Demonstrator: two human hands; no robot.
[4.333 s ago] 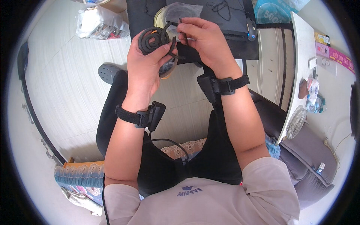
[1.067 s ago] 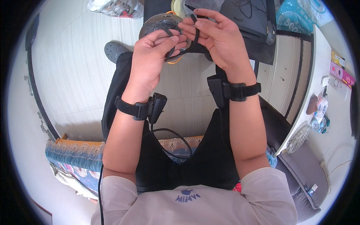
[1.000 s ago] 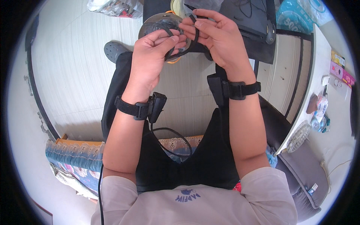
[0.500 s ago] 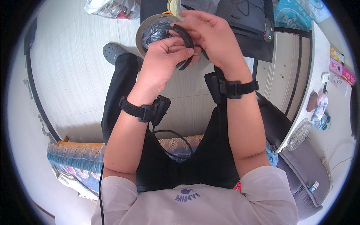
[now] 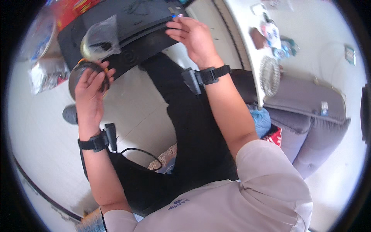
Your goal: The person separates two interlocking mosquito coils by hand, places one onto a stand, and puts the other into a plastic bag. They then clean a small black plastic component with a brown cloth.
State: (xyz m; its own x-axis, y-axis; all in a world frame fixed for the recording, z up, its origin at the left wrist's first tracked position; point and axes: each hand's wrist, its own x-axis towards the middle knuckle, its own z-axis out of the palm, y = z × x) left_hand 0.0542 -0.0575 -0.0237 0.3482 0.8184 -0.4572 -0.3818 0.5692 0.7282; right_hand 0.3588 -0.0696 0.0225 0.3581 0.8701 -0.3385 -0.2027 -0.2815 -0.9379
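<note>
**One hand holds dark bits, one hand reaches out**

The left hand (image 5: pixel 89 91) has its fingers curled, and its grip is partly closed on some dark curved bits (image 5: pixel 100 82). They are blurry, and they are above a round pot (image 5: pixel 72 86). The right hand (image 5: pixel 198 40) is well apart, with bent fingers near a small blue and pink thing (image 5: pixel 177 16). I cannot tell if its grip has hold of it. A dark spiral (image 5: pixel 129 57) lies on the black worktop (image 5: pixel 71 42). Near it is a pale tub (image 5: pixel 84 49) with a see-through bag (image 5: pixel 111 33).
</note>
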